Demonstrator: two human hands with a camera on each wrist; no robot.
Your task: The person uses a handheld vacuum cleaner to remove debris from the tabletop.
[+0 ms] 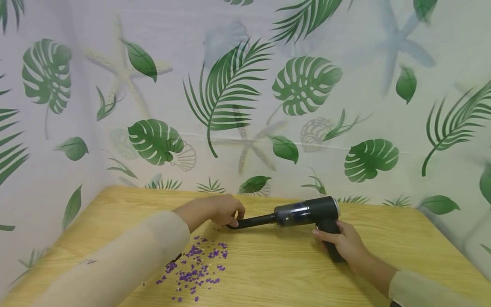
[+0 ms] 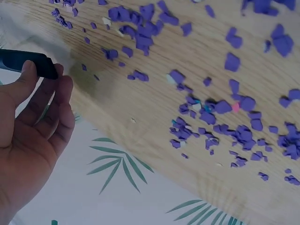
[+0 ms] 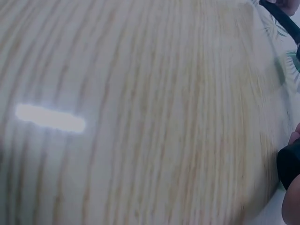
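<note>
Two hands are sharing one black handheld vacuum point(image 1: 316, 210), which is spanning the far half of the wood-grained table point(image 1: 276, 264). Right hand point(image 1: 348, 242): fingers are wrapping round the grip handle, closed on it. Left hand point(image 1: 222, 211): half closed, thumb and fingertips are pinching the end of the slim nozzle point(image 1: 256, 221), the other fingers bending loosely. Cannot tell whether the handle's foot is touching the wood.

Purple scraps point(image 1: 193, 275) are lying loose on the near side of the nozzle tip, partly under the left forearm.

Risks, as judged: the left sleeve point(image 1: 126, 256) is hanging close over the litter; a low sweep of the arm could drag bits along or scatter them. Fingers are covering part of the tip, so its mouth could be blocked. Pulling unevenly from both ends could work the nozzle loose, if its joint is only a push fit. Any outward puff of air could spread such light-looking pieces.

Materials: scraps are showing flat, angular and ragged, a few white, pink and teal among them. Canister point(image 1: 293, 214) is glinting, smoky and see-through, cylindrical; the nozzle is ending in a slanted cut. Tabletop is reflecting a bright streak.
</note>
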